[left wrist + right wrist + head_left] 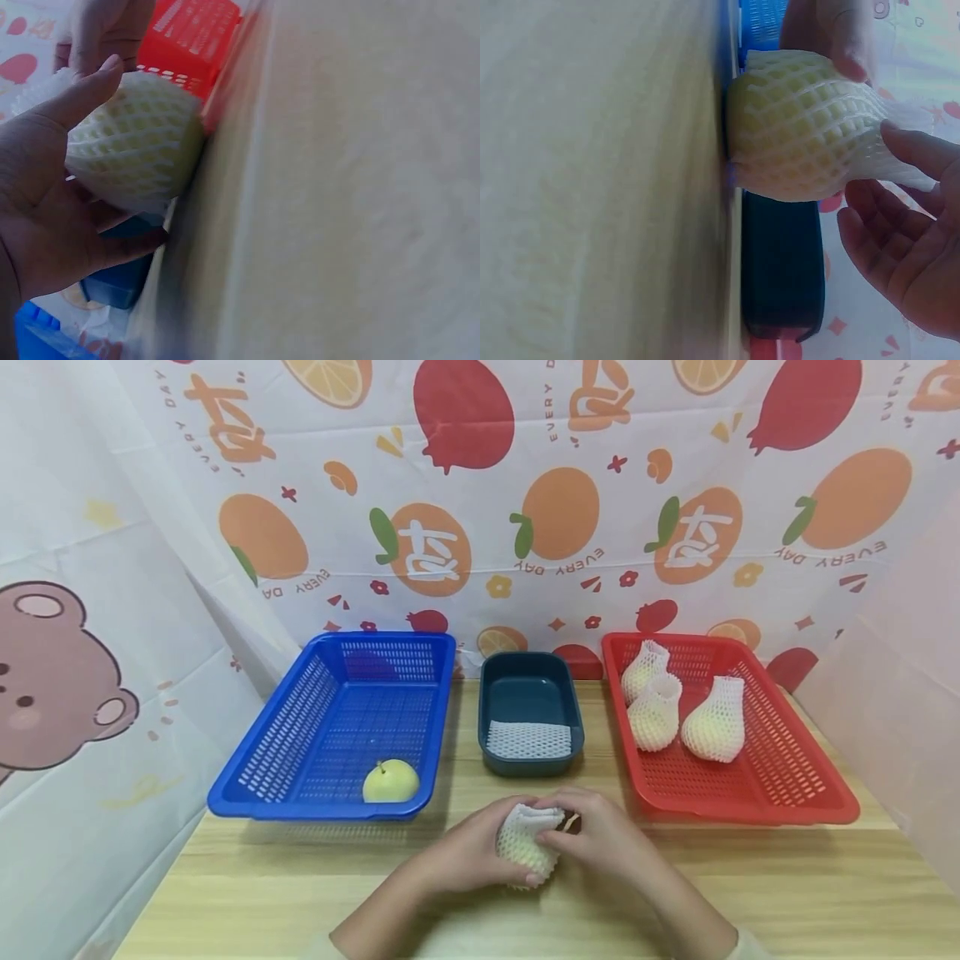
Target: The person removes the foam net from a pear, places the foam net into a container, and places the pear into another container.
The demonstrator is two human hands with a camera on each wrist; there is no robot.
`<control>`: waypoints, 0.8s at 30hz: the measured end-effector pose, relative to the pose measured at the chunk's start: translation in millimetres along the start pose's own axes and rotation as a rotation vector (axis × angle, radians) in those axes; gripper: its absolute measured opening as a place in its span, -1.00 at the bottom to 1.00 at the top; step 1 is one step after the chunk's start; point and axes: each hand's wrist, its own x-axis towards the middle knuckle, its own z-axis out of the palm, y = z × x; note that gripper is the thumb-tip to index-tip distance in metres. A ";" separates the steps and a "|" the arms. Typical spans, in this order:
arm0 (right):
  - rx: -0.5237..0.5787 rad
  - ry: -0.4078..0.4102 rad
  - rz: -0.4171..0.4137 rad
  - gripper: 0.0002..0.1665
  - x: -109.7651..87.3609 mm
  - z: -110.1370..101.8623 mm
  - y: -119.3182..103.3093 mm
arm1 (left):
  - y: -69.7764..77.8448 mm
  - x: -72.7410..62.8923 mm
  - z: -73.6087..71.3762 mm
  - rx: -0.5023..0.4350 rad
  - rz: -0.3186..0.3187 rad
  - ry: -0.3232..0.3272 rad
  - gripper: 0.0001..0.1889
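A pale yellow-green pear (739,112) in a white foam net sleeve (525,843) is at the front middle of the wooden table. My left hand (472,852) holds it from the left side, thumb toward the front. At the open upper end of the net, my right hand (600,835) pinches the loose edge between thumb and fingers. In the right wrist view, the net's narrow neck stretches past the pear toward that hand. The pear's base shows bare beyond the net in both wrist views and is close over the tabletop.
A blue basket (322,811) at the left holds one bare pear (392,782). Behind my hands, a dark teal tray (528,693) contains flat white foam nets (528,740). The red basket (750,815) at the right holds three net-wrapped pears (716,727). A printed cloth hangs behind.
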 end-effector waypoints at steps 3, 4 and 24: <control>0.032 -0.010 0.035 -0.57 0.2 0.3 -0.9 | 2.5 -4.4 -7.2 0.071 0.008 -0.026 -0.15; 0.045 -0.011 0.043 -0.54 0.1 -0.5 -1.1 | 3.8 -5.6 -9.5 0.098 0.008 -0.030 -0.16; 0.039 0.132 -0.155 -0.78 1.1 -6.9 -1.6 | 16.0 -8.1 -19.5 0.076 0.058 0.052 -0.64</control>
